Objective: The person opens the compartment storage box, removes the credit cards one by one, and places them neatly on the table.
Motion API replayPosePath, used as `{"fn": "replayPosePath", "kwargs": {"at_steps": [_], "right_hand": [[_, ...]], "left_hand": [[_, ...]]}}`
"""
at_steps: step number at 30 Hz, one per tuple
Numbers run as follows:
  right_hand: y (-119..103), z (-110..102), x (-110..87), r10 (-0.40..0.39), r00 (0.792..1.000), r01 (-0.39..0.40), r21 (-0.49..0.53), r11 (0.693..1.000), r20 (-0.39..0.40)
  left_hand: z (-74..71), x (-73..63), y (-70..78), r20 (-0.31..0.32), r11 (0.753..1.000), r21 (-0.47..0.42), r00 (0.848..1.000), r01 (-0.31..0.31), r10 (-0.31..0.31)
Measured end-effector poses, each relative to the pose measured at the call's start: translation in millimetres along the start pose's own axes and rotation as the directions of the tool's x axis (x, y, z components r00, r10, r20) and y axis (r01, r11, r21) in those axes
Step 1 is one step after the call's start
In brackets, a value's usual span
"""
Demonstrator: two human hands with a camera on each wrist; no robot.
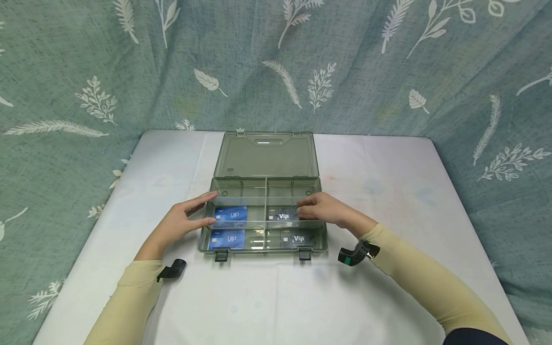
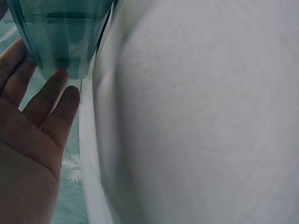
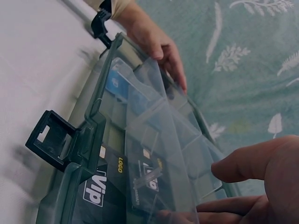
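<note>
A translucent green plastic case (image 1: 266, 249) lies open on the table, split into compartments by clear dividers (image 3: 154, 116). Its left side holds a blue VIP card (image 1: 230, 215) in the middle row and another blue card (image 1: 226, 239) in the front row. On the right are a black Vip card (image 1: 282, 215) in the middle row and a second black card (image 1: 297, 238) in front. My left hand (image 1: 183, 218) rests extended fingers at the case's left wall. My right hand (image 1: 323, 209) reaches over the right wall, fingertips beside the middle black card, thumb and fingers apart.
The case's lid (image 1: 266, 155) is folded back behind it. Two dark latches (image 1: 221, 256) hang off the front edge. A white cloth covers the table (image 1: 276, 302), with a green leaf-patterned curtain (image 1: 241, 72) around the back and sides.
</note>
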State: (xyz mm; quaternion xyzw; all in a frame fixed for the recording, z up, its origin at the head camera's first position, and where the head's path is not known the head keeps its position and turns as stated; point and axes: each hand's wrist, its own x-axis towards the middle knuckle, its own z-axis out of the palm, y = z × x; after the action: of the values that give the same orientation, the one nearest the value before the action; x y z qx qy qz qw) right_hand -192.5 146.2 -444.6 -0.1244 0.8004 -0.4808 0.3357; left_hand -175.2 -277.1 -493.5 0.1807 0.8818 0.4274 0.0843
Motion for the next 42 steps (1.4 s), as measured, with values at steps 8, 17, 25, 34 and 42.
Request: {"fn": "replayPosePath", "kwargs": {"at_steps": [8, 17, 25, 34, 42], "right_hand": [[-6, -4, -5.0, -0.028, 0.999, 0.028, 0.026, 0.999, -0.024], [-13, -8, -6.8, -0.097, 0.995, 0.099, 0.068, 0.993, -0.033], [-18, -5, -6.2, -0.160, 0.986, 0.164, 0.074, 0.984, -0.055], [-11, 3, 8.2, -0.203, 0.974, 0.209, 0.052, 0.976, -0.100], [-8, 15, 17.2, -0.194, 0.974, 0.196, 0.010, 0.980, -0.119]], "left_hand": [[0.5, 0.6, 0.1, 0.001, 1.000, -0.012, 1.000, -0.002, 0.002], [0.5, 0.3, 0.9, 0.004, 1.000, -0.019, 1.000, 0.000, 0.000], [1.4, -1.3, 2.2, 0.000, 1.000, -0.012, 1.000, 0.003, -0.003], [2.3, -1.0, -0.8, -0.017, 1.000, -0.020, 1.000, 0.024, -0.024], [1.8, -1.0, -0.5, -0.007, 0.999, -0.024, 1.000, 0.030, -0.030]]}}
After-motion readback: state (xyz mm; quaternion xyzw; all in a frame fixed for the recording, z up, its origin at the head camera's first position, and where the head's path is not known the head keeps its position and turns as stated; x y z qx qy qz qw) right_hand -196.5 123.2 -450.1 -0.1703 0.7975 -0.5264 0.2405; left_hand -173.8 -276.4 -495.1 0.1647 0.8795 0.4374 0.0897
